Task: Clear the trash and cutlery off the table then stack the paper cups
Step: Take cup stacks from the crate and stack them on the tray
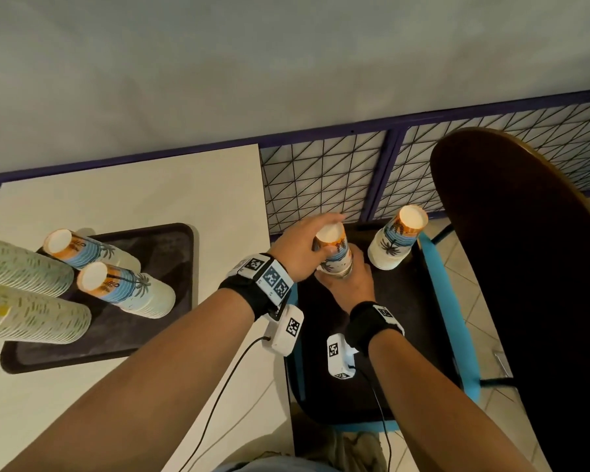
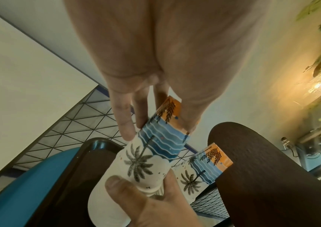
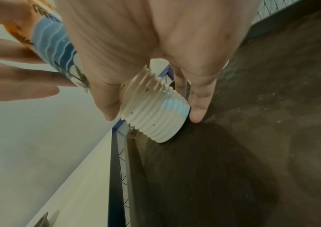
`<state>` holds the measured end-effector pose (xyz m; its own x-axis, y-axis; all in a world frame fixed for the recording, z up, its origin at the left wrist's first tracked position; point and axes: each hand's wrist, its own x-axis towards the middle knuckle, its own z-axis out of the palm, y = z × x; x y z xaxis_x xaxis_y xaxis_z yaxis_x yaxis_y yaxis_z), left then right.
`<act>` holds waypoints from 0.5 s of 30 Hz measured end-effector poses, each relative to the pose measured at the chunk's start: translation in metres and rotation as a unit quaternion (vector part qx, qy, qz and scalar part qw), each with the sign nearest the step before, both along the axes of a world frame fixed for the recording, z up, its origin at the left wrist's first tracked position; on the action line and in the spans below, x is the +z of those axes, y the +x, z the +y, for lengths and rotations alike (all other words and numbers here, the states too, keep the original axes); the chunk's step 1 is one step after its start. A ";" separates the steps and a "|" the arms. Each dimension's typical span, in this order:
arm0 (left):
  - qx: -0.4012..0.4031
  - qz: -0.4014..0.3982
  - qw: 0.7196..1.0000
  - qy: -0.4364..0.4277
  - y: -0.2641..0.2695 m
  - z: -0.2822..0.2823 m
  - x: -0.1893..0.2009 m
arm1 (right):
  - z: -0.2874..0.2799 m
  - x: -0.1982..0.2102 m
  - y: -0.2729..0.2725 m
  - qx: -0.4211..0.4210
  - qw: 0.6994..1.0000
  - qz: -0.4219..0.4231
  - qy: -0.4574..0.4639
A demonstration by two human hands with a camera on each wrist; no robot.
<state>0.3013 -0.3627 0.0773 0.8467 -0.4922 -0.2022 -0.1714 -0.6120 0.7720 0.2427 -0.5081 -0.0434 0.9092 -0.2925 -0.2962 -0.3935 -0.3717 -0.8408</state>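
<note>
L hand (image 1: 300,248) atop cup stack (image 1: 334,257), R hand (image 1: 349,284) gripping base

A pale wall (image 1: 218,63) rises behind a white desk (image 1: 116,185); a dark-backed chair (image 1: 525,267) stands on tiled floor (image 1: 470,301); a lamp (image 2: 317,86) glows among leaves.

The green-patterned cup stacks (image 1: 21,287) run off the head view's left edge; the right hand (image 1: 349,281) hides the held stack's base.
</note>
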 end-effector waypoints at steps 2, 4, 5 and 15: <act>-0.001 0.001 1.000 -0.021 -0.004 0.004 0.000 | 0.000 0.001 -0.002 0.001 1.000 -0.008 0.019; 0.014 0.015 0.999 -0.045 -0.009 0.007 0.000 | -0.001 0.003 -0.005 0.007 0.999 -0.027 0.032; 0.023 0.024 0.998 -0.054 -0.012 0.009 0.000 | -0.001 0.007 -0.008 0.004 0.998 -0.038 0.045; 0.037 0.142 0.983 -0.110 -0.027 0.020 -0.015 | 0.008 0.065 -0.039 0.083 0.972 -0.128 0.179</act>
